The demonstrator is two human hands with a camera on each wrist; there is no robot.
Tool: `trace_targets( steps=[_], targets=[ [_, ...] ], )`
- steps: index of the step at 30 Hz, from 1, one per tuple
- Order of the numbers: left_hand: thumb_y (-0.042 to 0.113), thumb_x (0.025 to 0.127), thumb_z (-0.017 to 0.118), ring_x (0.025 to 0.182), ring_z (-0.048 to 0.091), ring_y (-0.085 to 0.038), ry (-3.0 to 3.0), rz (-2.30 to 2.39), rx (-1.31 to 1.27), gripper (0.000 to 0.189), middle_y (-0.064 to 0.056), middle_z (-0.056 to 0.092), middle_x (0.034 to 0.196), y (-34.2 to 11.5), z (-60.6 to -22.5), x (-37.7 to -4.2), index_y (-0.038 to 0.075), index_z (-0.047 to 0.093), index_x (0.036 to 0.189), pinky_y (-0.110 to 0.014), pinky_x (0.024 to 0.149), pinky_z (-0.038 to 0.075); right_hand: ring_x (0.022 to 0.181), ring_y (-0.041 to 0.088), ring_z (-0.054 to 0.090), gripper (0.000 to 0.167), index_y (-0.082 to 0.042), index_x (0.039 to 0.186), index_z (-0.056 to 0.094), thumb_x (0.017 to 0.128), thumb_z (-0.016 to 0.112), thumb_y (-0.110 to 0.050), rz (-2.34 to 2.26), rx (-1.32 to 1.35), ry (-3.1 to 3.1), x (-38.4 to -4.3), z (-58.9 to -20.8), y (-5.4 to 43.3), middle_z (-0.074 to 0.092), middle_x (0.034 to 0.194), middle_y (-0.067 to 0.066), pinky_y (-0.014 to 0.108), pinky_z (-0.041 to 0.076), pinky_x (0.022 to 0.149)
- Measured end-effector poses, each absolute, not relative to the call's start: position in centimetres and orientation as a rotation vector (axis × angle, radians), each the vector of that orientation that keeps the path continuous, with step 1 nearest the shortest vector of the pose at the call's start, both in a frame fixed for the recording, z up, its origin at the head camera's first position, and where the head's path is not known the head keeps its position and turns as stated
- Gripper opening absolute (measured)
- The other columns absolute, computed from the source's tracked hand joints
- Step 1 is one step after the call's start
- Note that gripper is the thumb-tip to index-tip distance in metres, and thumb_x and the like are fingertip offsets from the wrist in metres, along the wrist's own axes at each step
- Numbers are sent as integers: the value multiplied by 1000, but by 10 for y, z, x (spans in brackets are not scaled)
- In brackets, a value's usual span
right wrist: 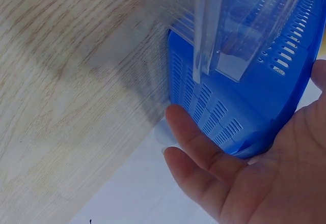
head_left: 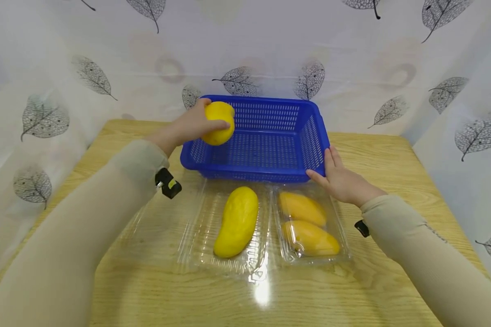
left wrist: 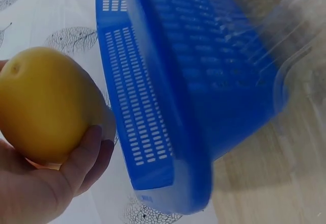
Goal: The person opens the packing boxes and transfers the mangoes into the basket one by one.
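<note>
My left hand (head_left: 194, 121) grips a yellow mango (head_left: 220, 123) above the left end of a blue plastic basket (head_left: 266, 171). In the left wrist view, the thumb and fingers curl round the mango (left wrist: 48, 104), beside the basket's slotted wall. My right hand (head_left: 343, 180) rests against the basket's front right corner. Its thumb lies at the rim, and its fingers (right wrist: 196, 142) stretch fairly straight along the outer side. Another yellow mango (head_left: 237, 222) lies in an open clear plastic clamshell box (head_left: 202, 236) in front of the basket.
A second clear box (head_left: 288, 259), with its lid down, holds two orange mangoes (head_left: 311, 238) at the right. The open box's clear lid (head_left: 155, 227) lies flat to the left. A leaf-patterned cloth (head_left: 266, 41) hangs behind the wooden table (head_left: 212, 299).
</note>
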State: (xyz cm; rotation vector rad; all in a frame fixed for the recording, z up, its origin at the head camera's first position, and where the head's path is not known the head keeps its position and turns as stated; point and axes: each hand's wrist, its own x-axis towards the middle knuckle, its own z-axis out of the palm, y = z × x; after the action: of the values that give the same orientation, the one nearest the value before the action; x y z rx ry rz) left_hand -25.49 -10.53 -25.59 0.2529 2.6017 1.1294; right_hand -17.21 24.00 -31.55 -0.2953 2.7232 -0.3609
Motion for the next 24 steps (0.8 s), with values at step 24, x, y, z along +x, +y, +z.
trace_targets(
  steps=[24],
  targets=[
    [40,89,53,119,38,-31,2562,647,451,88,-21,28,144,-100,-251,-294,1,2,149,-43,98,37,117,54,39,95,8,140,-19,92,18,-65,-380,-304,2733,-170,-315,239,-26,146,26,58,40,89]
  ],
)
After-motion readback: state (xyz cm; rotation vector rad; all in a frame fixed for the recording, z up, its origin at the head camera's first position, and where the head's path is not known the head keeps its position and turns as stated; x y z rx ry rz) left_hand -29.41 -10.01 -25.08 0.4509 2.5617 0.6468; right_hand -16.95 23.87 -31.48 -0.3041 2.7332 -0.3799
